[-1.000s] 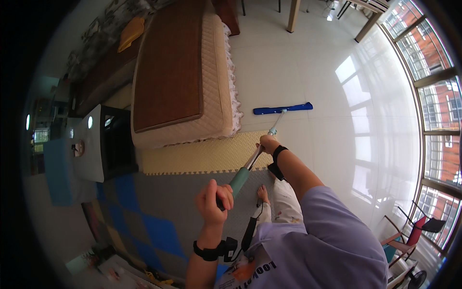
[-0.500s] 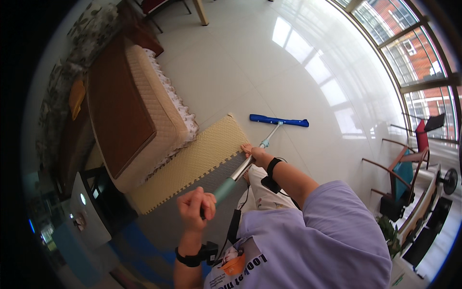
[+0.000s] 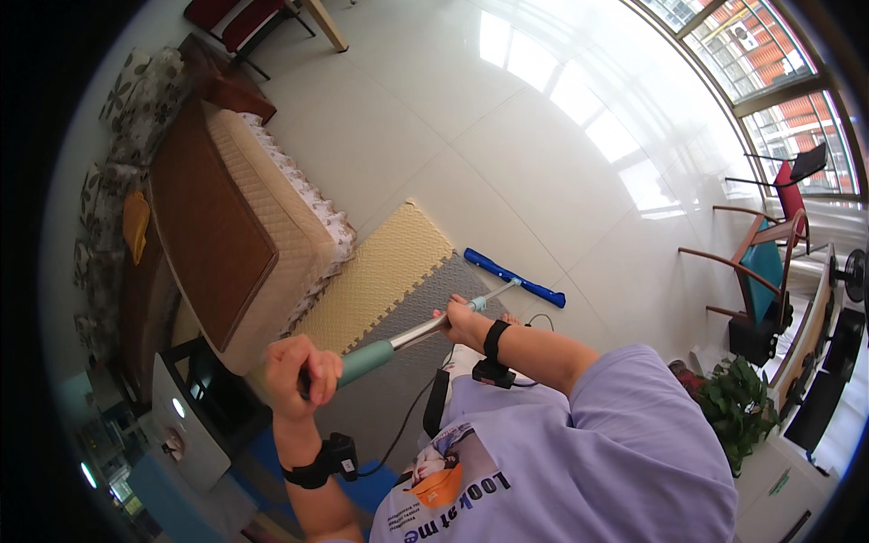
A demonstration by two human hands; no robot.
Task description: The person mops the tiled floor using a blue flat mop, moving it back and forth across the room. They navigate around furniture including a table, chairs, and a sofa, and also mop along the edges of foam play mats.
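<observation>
A flat mop with a long blue head (image 3: 493,264) and a silver pole (image 3: 418,335) slants across the middle of the view. My left hand (image 3: 303,373) is closed round the top end of its green grip (image 3: 367,362). Lower down, my right hand (image 3: 464,319) wraps the pole close to a pale green collar. The blue head rests on the white tiles, just beyond the grey foam mat (image 3: 407,312). Part of a bare foot shows beyond my right hand. Black straps with small boxes sit on both my wrists.
Left of the mats stands a low bed (image 3: 272,199) with a brown mat and a frilled skirt. A yellow foam mat (image 3: 380,262) lies beside it. At right are wooden-armed chairs (image 3: 760,267), a leafy plant (image 3: 731,403) and windows. Table and chair legs (image 3: 324,23) stand far off.
The mop head has come nearer and slants more, its right end now lower. My left hand has moved left with the grip, my right hand slightly left and down. The view has shifted too.
</observation>
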